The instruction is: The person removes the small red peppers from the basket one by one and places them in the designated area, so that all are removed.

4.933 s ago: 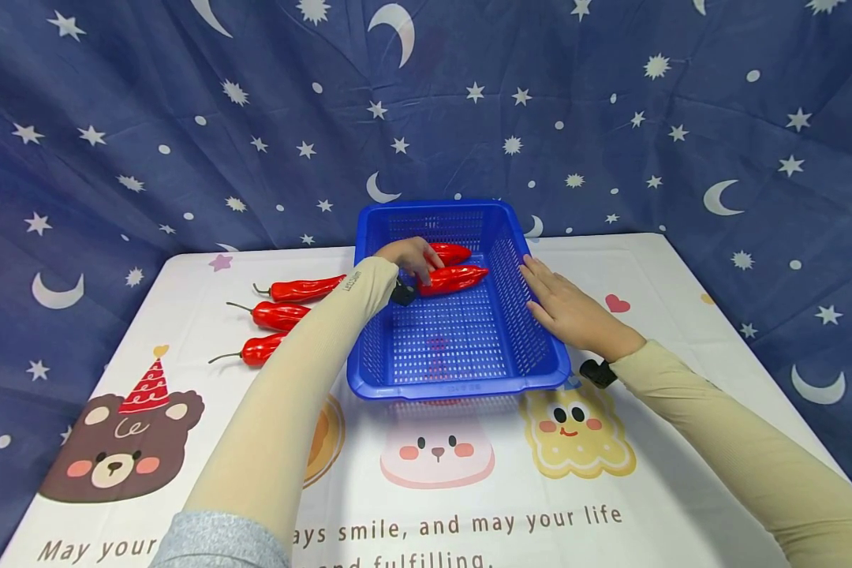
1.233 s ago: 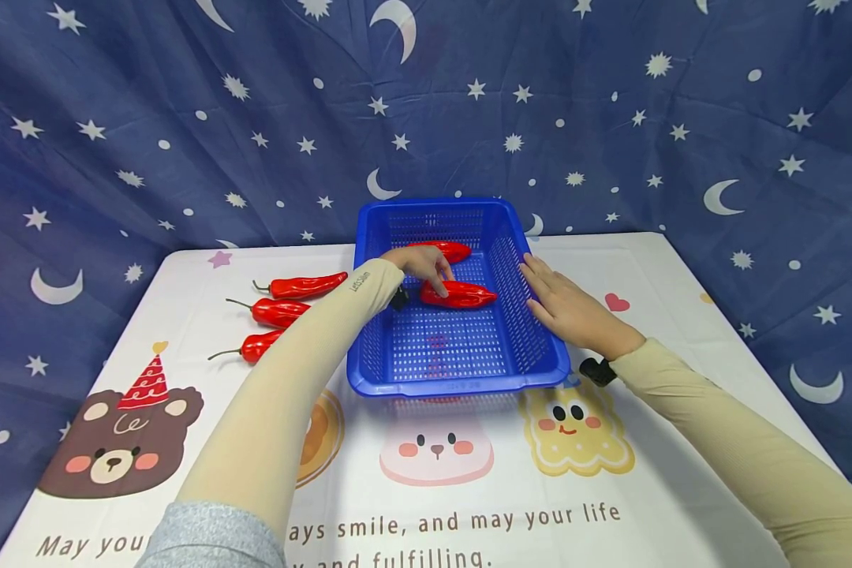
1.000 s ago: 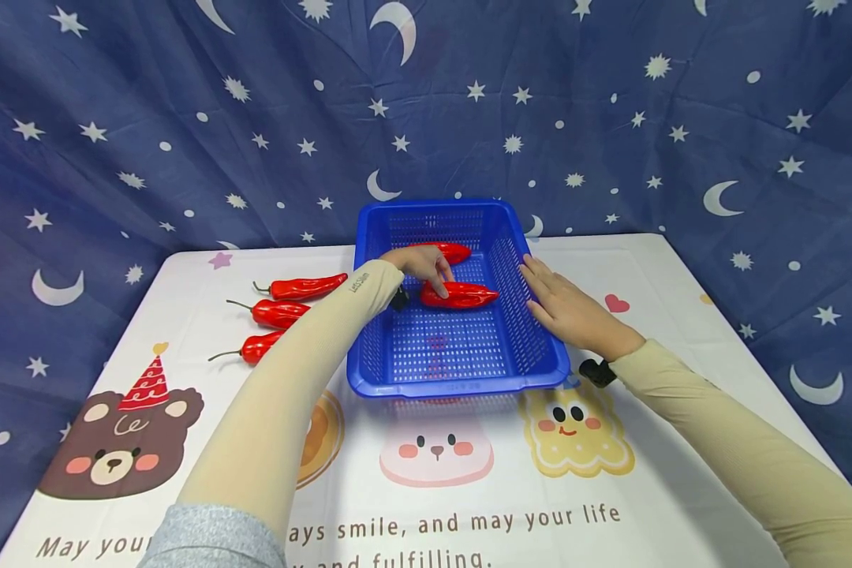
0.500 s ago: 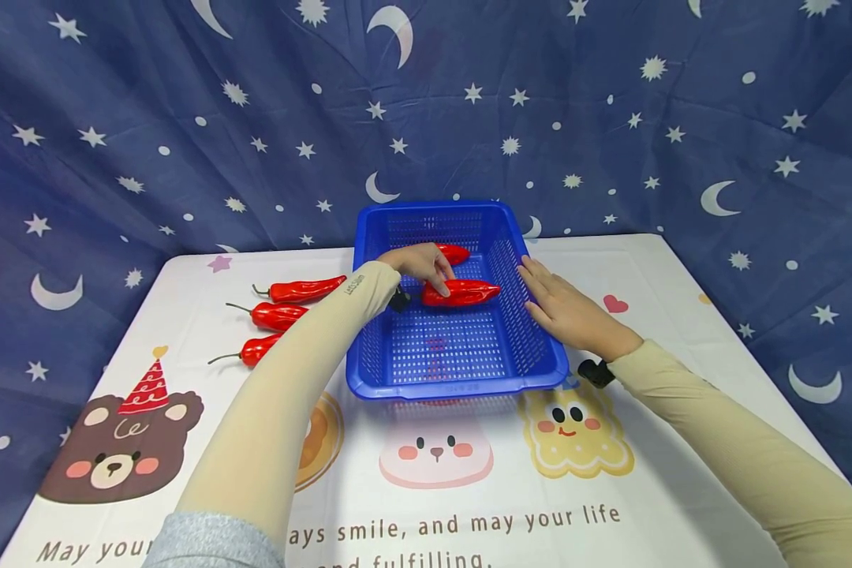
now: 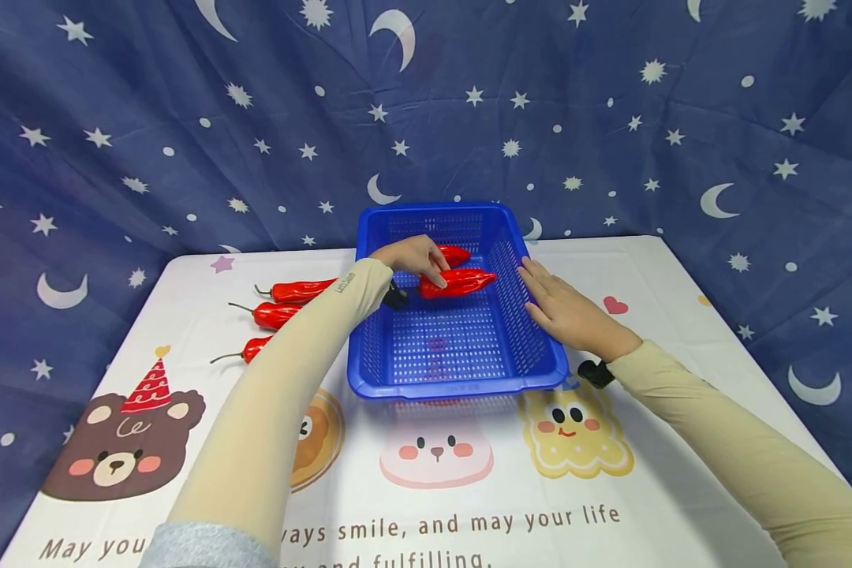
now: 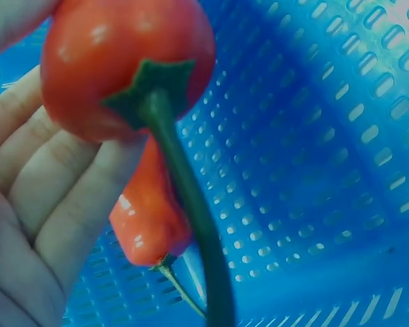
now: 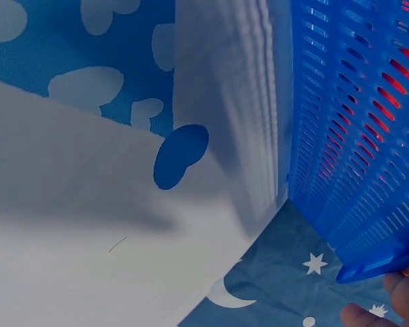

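Gripping one red pepper [image 5: 466,282] near its blunt end with the left hand [image 5: 412,256], clamped between thumb and fingers. Lies within the outline of the blue basket [image 5: 461,387], toward the back half, tapered tip to the right in head view. Cannot tell about contact with the basket floor. In left wrist view, shows a green calyx [image 6: 140,82] and a long curved stem [image 6: 184,184] close to the lens.

Just behind, in the same basket: a second red pepper [image 5: 457,254], partly hidden by the left hand in head view. Resting the right hand [image 5: 571,312] along the outside of the basket's right wall, fingers straight, fingertips near the rim. Hands apart from each other, on opposite sides of that wall. In right wrist view, red visible through the wall slots; only fingertips in frame, at lower right.

Left of the basket, on the worktop [image 5: 670,284]: three red peppers [image 5: 273,315] in a row from front to back, stems to the left, right-hand ends at or behind the left sleeve [image 5: 273,394]. On the white worktop covering: printed bear [image 5: 124,442], pink figure [image 5: 436,465], yellow figure [image 5: 578,454], red heart [image 5: 615,304], brown lettering [image 5: 440,527]. At the rear: dark blue curtain [image 5: 440,118] with pale stars and moons.
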`<action>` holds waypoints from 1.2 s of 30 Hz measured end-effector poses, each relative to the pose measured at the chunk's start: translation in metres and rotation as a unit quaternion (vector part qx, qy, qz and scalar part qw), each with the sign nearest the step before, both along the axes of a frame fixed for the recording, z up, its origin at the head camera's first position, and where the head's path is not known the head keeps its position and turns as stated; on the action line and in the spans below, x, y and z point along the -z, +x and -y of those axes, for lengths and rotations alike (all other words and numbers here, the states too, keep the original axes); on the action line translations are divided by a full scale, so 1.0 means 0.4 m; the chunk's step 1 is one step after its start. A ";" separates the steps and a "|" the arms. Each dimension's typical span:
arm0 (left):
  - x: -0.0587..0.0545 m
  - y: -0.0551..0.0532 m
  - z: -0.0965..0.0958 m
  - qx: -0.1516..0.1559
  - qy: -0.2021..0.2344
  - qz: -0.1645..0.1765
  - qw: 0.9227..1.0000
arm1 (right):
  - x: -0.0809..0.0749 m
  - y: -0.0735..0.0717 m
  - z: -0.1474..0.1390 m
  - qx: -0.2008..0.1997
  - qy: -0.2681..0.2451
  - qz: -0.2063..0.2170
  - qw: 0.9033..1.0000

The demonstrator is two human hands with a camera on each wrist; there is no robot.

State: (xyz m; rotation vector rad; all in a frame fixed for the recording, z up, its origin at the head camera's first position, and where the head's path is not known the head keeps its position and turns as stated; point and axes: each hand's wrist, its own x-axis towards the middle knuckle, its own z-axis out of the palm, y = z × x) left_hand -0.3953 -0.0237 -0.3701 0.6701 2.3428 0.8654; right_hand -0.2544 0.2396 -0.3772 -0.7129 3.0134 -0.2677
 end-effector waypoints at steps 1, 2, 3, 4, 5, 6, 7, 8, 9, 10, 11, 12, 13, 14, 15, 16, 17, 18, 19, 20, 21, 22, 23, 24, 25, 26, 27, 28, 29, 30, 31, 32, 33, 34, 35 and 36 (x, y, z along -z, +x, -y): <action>-0.004 0.002 0.001 -0.003 0.001 0.001 1.000 | 0.000 0.000 0.000 0.000 0.000 0.000 1.000; -0.008 0.003 0.002 -0.006 0.003 0.002 1.000 | -0.001 0.000 0.000 -0.001 0.001 0.000 1.000; -0.012 0.005 0.003 -0.008 0.003 0.002 1.000 | -0.001 0.000 0.000 -0.001 0.001 -0.001 1.000; -0.016 0.006 0.004 -0.009 0.003 0.002 1.000 | -0.001 0.000 0.000 -0.001 0.001 -0.001 1.000; -0.020 0.007 0.005 -0.010 0.003 0.003 1.000 | -0.001 0.000 0.000 -0.002 0.002 -0.001 1.000; -0.024 0.009 0.006 -0.011 0.002 0.004 1.000 | -0.001 -0.001 0.000 -0.002 0.001 -0.001 1.000; -0.028 0.011 0.008 -0.013 0.003 0.005 1.000 | -0.001 -0.001 0.000 -0.002 0.000 0.000 1.000; -0.032 0.012 0.010 -0.014 0.003 0.006 1.000 | -0.001 -0.001 0.000 -0.002 -0.002 0.000 1.000; -0.038 0.014 0.012 -0.016 0.005 0.008 1.000 | -0.001 -0.002 0.000 -0.002 -0.003 0.001 1.000; -0.042 0.014 0.014 -0.017 0.008 0.011 1.000 | -0.001 -0.002 0.000 -0.002 -0.003 0.002 1.000; -0.047 0.015 0.016 -0.018 0.010 0.013 1.000 | -0.001 -0.002 0.000 -0.002 -0.004 0.002 1.000; -0.053 0.016 0.018 -0.019 0.012 0.014 1.000 | -0.001 -0.003 0.000 -0.001 -0.005 0.003 1.000; -0.058 0.017 0.020 -0.019 0.014 0.015 1.000 | 0.000 -0.003 0.000 0.000 -0.004 0.004 1.000; -0.064 0.019 0.021 -0.018 0.016 0.014 1.000 | 0.000 -0.004 0.000 0.000 -0.004 0.004 1.000; -0.069 0.022 0.023 -0.016 0.017 0.012 1.000 | 0.000 -0.004 0.000 0.000 -0.004 0.004 1.000; -0.074 0.024 0.024 -0.014 0.017 0.009 1.000 | 0.001 -0.004 0.000 0.000 -0.003 0.004 1.000; -0.080 0.028 0.026 -0.012 0.016 0.005 1.000 | 0.000 -0.004 0.001 -0.001 -0.004 0.003 1.000; -0.086 0.032 0.027 -0.011 0.016 0.001 1.000 | 0.001 -0.004 0.001 -0.002 -0.004 0.002 1.000; -0.091 0.035 0.028 -0.010 0.016 -0.003 1.000 | 0.000 -0.003 0.001 -0.003 -0.004 0.002 1.000; -0.097 0.039 0.029 -0.010 0.015 -0.006 1.000 | 0.000 -0.002 0.001 -0.003 -0.003 0.002 1.000; -0.103 0.044 0.030 -0.009 0.014 -0.009 1.000 | -0.001 -0.001 0.002 -0.002 -0.003 0.003 1.000; -0.110 0.048 0.031 -0.008 0.013 -0.012 1.000 | -0.002 -0.001 0.002 -0.002 -0.002 0.004 1.000; -0.117 0.052 0.032 -0.008 0.012 -0.013 1.000 | -0.003 0.000 0.003 -0.001 -0.002 0.004 1.000; -0.122 0.056 0.033 -0.007 0.012 -0.014 1.000 | -0.004 0.000 0.003 0.000 -0.001 0.006 1.000; -0.128 0.059 0.034 -0.004 0.012 -0.017 1.000 | -0.005 0.001 0.003 0.001 0.000 0.008 1.000; -0.134 0.062 0.035 -0.002 0.011 -0.018 1.000 | -0.005 0.001 0.004 0.002 0.000 0.007 1.000; -0.139 0.066 0.037 0.001 0.011 -0.021 1.000 | -0.006 0.001 0.004 0.001 0.001 0.007 1.000; -0.143 0.069 0.038 0.003 0.011 -0.023 1.000 | -0.006 0.001 0.005 0.001 0.001 0.007 1.000; -0.148 0.072 0.039 0.005 0.011 -0.025 1.000 | -0.005 0.001 0.005 0.002 0.001 0.006 1.000; -0.152 0.076 0.040 0.007 0.012 -0.027 1.000 | -0.005 0.001 0.005 0.002 0.001 0.006 1.000; -0.156 0.080 0.041 0.010 0.012 -0.030 0.999 | -0.004 0.001 0.005 0.002 0.001 0.004 1.000; -0.160 0.084 0.043 0.012 0.012 -0.033 0.999 | -0.004 0.001 0.005 0.002 0.001 0.004 1.000; -0.164 0.088 0.045 0.014 0.011 -0.037 0.999 | -0.003 0.001 0.005 0.002 0.001 0.003 1.000; -0.168 0.092 0.046 0.015 0.010 -0.038 0.999 | -0.003 0.001 0.005 0.002 0.001 0.002 1.000; -0.172 0.097 0.048 0.016 0.009 -0.040 0.999 | -0.003 0.001 0.005 0.002 0.001 0.002 1.000; -0.176 0.101 0.051 0.016 0.008 -0.042 0.999 | -0.003 0.001 0.005 0.001 0.000 0.002 1.000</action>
